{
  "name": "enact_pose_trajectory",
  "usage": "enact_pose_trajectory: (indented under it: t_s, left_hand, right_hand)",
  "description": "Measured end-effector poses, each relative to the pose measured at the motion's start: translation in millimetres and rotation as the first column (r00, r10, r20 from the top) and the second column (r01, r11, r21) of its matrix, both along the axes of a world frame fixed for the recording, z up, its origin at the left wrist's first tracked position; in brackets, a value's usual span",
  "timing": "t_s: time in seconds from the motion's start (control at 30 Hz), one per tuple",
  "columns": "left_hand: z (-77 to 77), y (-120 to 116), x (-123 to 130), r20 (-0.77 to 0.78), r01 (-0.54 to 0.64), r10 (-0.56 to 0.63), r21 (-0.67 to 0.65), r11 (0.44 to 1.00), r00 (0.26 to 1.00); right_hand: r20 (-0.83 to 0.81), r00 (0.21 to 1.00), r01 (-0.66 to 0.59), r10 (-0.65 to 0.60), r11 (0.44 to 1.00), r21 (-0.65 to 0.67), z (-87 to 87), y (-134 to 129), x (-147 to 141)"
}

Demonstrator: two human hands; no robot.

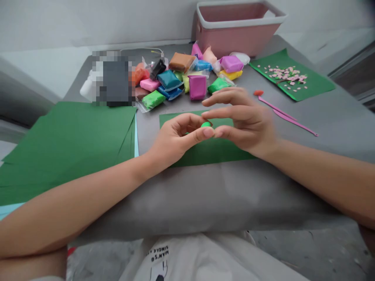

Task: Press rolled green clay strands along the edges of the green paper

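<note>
A small bright green lump is pinched between the thumb and fingers of my left hand. My right hand is just to the right of it, fingers apart and curved, its thumb tip beside my left thumb tip; nothing shows in its grasp. Below both hands a green sheet lies on the grey table.
Colourful wrapped clay packs lie behind my hands, with a pink bin farther back. Green sheets cover the left side. At right are pink tools, a red-orange piece and a green sheet bearing a blossom tree.
</note>
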State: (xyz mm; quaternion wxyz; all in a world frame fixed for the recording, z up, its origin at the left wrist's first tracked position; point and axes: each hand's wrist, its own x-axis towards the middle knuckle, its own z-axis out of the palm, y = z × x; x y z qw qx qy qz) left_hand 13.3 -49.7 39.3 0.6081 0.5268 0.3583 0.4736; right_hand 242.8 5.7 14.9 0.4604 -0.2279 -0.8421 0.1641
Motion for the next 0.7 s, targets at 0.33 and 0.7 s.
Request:
enact_pose_trajectory:
  t_s: [0.33, 0.7]
  left_hand:
    - [-2.9, 6, -2, 0.022, 0.015, -0.013, -0.096, 0.995, 1.000]
    - [-1.8, 9, -2, 0.112, 0.020, 0.003, -0.207, 0.978, 0.994]
  right_hand:
    - [-0.119, 0.993, 0.016, -0.003, 0.993, 0.114, -1.3, -9, -9]
    - [-0.204, 0.975, 0.036, -0.092, 0.964, -0.262, -8.4, -15, -10]
